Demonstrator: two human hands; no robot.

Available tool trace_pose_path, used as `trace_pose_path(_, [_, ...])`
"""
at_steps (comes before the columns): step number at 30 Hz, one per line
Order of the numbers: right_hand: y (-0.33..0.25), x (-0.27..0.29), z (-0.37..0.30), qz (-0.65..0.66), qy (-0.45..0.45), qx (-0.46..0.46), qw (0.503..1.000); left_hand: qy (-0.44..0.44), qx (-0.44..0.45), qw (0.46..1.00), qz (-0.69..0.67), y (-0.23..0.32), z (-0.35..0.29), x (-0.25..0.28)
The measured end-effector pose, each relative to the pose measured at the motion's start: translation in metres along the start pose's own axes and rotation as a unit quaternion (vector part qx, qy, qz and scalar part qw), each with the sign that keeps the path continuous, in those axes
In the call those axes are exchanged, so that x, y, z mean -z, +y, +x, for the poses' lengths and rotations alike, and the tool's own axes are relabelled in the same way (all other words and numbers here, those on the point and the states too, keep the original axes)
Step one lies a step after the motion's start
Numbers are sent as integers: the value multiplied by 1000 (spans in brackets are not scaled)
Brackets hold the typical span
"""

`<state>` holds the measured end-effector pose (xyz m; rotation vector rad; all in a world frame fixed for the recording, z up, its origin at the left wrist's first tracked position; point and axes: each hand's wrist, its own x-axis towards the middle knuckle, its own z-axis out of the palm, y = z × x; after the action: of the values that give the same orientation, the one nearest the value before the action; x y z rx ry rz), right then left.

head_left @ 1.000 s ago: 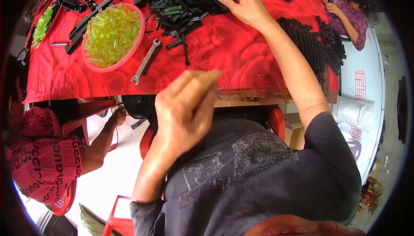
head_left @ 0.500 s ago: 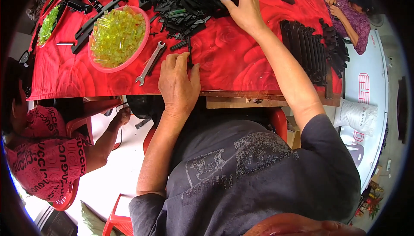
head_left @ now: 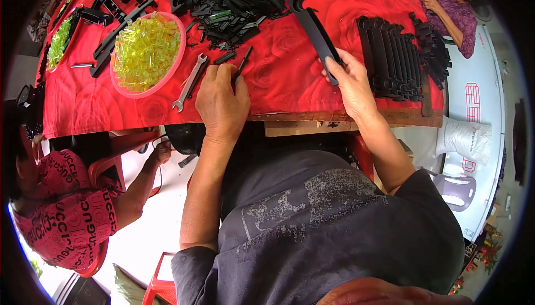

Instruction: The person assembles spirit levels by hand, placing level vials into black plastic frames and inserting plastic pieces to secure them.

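My right hand (head_left: 354, 85) is closed round the near end of a long black plastic bar (head_left: 315, 36) with a rounded, hooked far end. The bar is held at a slant above the red cloth. My left hand (head_left: 222, 101) rests at the table's near edge with its fingers curled. A thin black rod-like tool (head_left: 243, 62) sticks out between its thumb and fingers. Just left of that hand lies an open-ended wrench (head_left: 188, 84), with a dark strip along its side. Beyond both hands spreads a heap of small black plastic parts (head_left: 223, 12).
A pink-rimmed basin (head_left: 181, 57) holds yellow-green clear pieces (head_left: 146, 51). Black bars stand in a row (head_left: 390, 60) at the right of the table (head_left: 278, 93). A co-worker in a patterned red top (head_left: 67, 205) sits at left; another, in purple (head_left: 460, 18), is at far right.
My right hand has drawn back from the heap toward me, bringing a long black bar with it. My left hand has shifted slightly left and nearer the wrench.
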<state>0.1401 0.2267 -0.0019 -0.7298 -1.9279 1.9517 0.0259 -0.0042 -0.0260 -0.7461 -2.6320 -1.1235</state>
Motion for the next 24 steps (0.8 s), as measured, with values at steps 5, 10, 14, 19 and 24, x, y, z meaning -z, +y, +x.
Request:
trace_pose_path(5, [1,3,-20,84,-8,-37,996,-27,-15,999,-20,-3,3,4])
trace_pose_path(10, [-6,1,-22,120,-95,-116,981,-28,-12,999,-31,-7,3,11])
trace_pose_path(14, [-15,-2,-16,151,-149,-165,963,-8,-27,1000,-1,-7,2,17])
trace_pose_path(19, [-14,-16,-9,224,-155,-143,952,-30,-16,999,-14,-6,2,17])
trace_pose_path(24, [-8,-23,-7,242,-121,-120,955,-41,11,998,-36,-6,4,19])
